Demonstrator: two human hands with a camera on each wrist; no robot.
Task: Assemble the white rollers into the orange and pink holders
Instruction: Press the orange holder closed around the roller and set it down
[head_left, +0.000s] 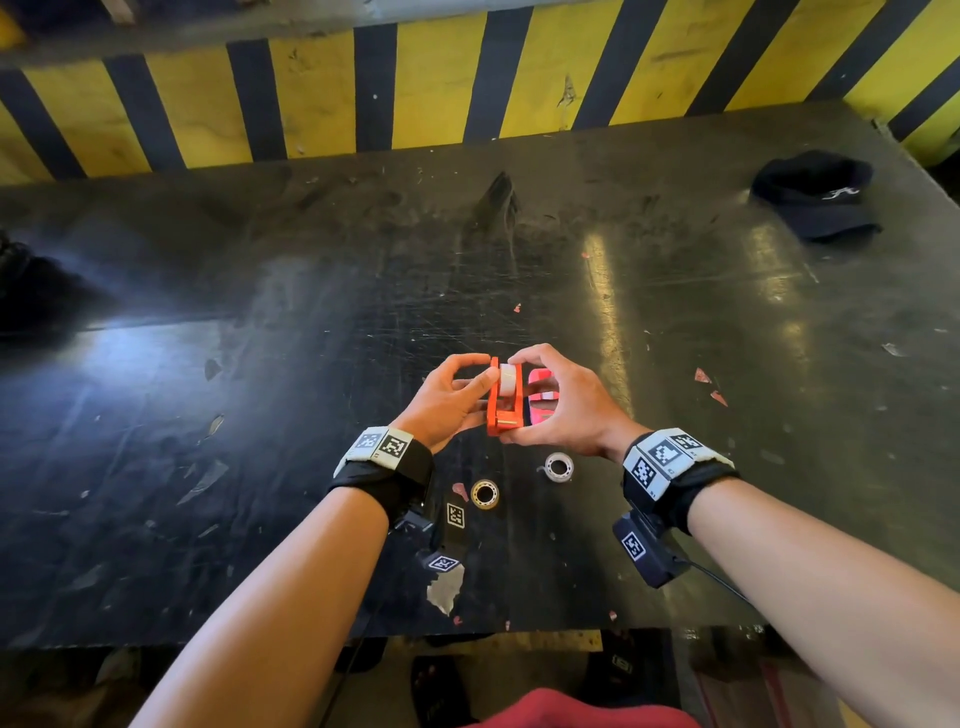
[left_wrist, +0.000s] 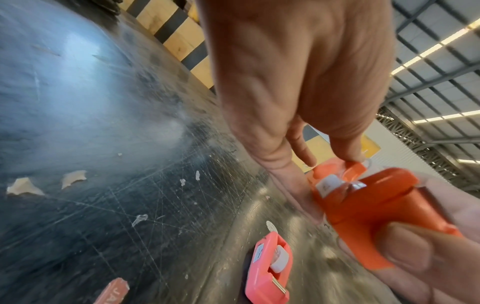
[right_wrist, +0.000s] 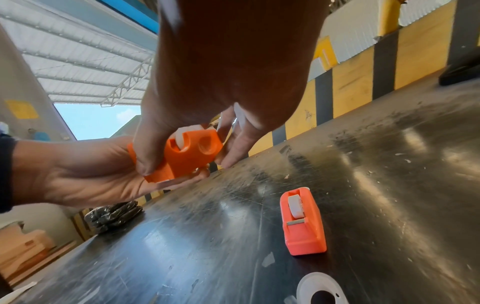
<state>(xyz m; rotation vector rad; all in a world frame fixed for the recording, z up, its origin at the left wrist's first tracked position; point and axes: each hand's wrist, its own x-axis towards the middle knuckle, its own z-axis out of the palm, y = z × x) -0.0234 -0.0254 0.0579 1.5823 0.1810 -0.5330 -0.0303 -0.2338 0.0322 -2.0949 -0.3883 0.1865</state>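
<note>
Both hands hold the orange holder (head_left: 503, 402) just above the table, a white roller (head_left: 509, 382) sitting in its slot. My left hand (head_left: 470, 387) cradles it from the left, thumb against the roller's side. My right hand (head_left: 522, 400) pinches it with fingers over the top and thumb under the near end. In the right wrist view the orange holder (right_wrist: 187, 156) lies between both hands. The pink holder (head_left: 543, 397) stands on the table beyond my right hand, and the wrist views show the pink holder (right_wrist: 302, 222) with a white roller (right_wrist: 294, 206) in it.
Two small tape rolls lie near my wrists, a yellowish roll (head_left: 485, 493) and a clear roll (head_left: 559, 466). A black cap (head_left: 815, 195) sits at the far right and dark gloves (right_wrist: 114, 216) at the far left. A striped yellow-black barrier (head_left: 467, 88) backs the scratched black table (head_left: 260, 415).
</note>
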